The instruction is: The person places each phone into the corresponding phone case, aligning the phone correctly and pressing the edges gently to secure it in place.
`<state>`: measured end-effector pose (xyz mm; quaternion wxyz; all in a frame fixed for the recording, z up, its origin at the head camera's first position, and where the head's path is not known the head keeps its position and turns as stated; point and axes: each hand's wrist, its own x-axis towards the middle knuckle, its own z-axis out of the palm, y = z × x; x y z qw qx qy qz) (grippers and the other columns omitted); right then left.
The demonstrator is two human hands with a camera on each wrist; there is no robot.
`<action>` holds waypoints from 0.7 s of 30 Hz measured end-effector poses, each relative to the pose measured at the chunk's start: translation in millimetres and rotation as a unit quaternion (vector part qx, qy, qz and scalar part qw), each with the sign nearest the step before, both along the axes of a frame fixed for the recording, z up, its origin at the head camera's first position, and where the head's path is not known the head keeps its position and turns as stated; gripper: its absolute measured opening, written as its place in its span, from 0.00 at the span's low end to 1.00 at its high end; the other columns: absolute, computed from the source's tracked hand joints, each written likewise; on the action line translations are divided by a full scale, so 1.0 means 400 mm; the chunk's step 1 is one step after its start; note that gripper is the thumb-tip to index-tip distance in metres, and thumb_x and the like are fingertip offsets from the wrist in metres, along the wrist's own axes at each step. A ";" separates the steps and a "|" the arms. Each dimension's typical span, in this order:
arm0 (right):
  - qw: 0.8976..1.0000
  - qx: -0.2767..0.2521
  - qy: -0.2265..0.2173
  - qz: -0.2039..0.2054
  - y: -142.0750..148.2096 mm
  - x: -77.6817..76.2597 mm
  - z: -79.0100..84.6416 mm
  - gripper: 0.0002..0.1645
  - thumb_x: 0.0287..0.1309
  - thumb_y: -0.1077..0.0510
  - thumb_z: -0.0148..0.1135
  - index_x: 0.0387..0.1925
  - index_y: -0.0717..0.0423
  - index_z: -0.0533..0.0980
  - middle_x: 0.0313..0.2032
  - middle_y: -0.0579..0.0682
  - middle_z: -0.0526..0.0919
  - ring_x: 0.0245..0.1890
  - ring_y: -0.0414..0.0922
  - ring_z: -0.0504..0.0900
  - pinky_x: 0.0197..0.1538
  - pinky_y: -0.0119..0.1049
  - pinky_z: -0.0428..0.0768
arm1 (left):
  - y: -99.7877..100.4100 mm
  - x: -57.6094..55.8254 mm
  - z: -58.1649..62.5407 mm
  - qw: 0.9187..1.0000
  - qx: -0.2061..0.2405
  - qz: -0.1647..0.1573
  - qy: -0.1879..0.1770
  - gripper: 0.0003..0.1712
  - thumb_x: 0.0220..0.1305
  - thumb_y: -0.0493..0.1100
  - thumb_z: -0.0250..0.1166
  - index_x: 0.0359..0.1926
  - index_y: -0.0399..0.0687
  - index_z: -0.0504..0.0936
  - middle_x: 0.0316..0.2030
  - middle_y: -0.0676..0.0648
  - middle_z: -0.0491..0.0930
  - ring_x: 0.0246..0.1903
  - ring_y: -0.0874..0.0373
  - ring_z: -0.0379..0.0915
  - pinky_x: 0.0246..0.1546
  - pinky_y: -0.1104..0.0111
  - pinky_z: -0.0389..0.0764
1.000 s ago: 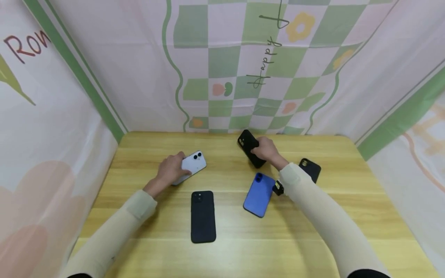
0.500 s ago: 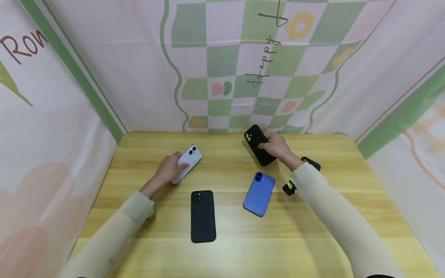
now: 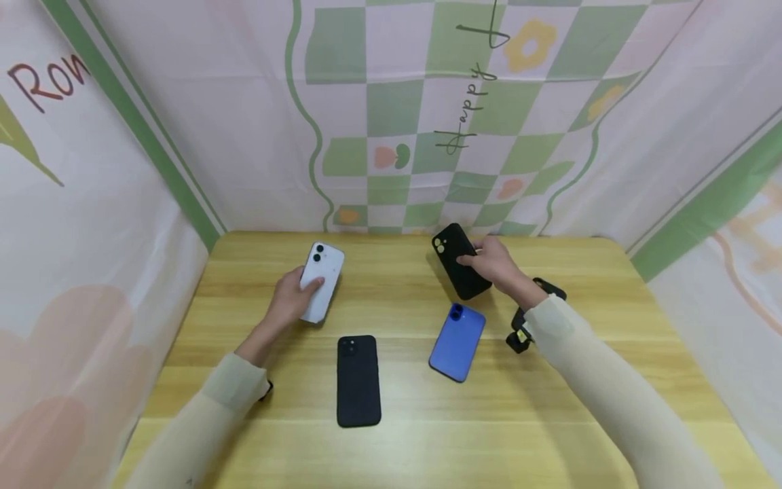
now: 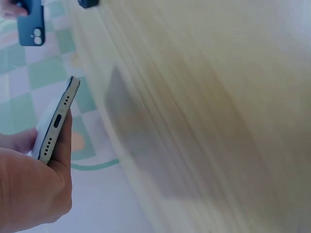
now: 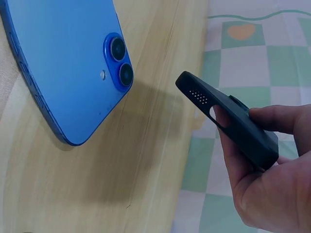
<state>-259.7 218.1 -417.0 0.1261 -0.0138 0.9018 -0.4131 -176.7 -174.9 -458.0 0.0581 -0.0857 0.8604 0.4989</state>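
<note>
A white phone [image 3: 328, 266] is gripped in my left hand [image 3: 286, 299], thumb across its back and its two camera lenses toward the far edge. Its bottom edge with the charging port faces the left wrist view, raised over the table. My right hand [image 3: 497, 266] pinches a black phone case [image 3: 458, 255] by its side, tilted above the table's far part. A finger shows through the case's bottom cutout in the right wrist view, so it looks hollow. Just below that hand, a blue phone [image 3: 457, 346] lies back up, seen close in the right wrist view [image 5: 63, 63].
A black phone or cased phone [image 3: 358, 384] lies at the middle front of the wooden table [image 3: 397, 455]. Another black phone case [image 3: 551, 288] is partly hidden behind my right forearm. A patterned cloth [image 3: 244, 136] hangs along the table's far edge and sides.
My left hand has lifted the white phone and turned it more upright, shifting slightly left. My right hand has carried the black phone case a little to the right.
</note>
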 end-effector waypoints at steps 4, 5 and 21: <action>1.000 -0.019 -0.004 0.002 0.003 0.010 0.008 0.11 0.69 0.60 0.68 0.35 0.67 0.80 0.20 0.43 0.81 0.21 0.38 0.76 0.32 0.31 0.79 | 0.015 0.021 0.015 0.997 0.072 0.026 -0.007 0.21 0.84 0.46 0.55 0.63 0.32 0.77 0.46 0.34 0.83 0.39 0.49 0.83 0.37 0.65 0.87; 1.000 -0.023 -0.004 0.003 0.003 0.012 0.010 0.13 0.69 0.60 0.68 0.32 0.66 0.78 0.17 0.40 0.76 0.19 0.37 0.72 0.31 0.31 0.76 | 0.020 0.028 0.019 0.995 0.090 0.030 -0.010 0.22 0.85 0.47 0.53 0.63 0.33 0.76 0.46 0.34 0.83 0.39 0.50 0.83 0.37 0.65 0.87; 0.986 -0.158 -0.040 0.020 -0.025 0.053 0.062 0.20 0.67 0.67 0.68 0.56 0.77 0.78 0.35 0.53 0.92 0.29 0.39 0.90 0.36 0.32 0.89 | 0.130 0.105 0.044 0.929 0.364 0.005 -0.064 0.30 0.88 0.46 0.40 0.80 0.33 0.57 0.66 0.31 0.73 0.63 0.41 0.74 0.64 0.53 0.81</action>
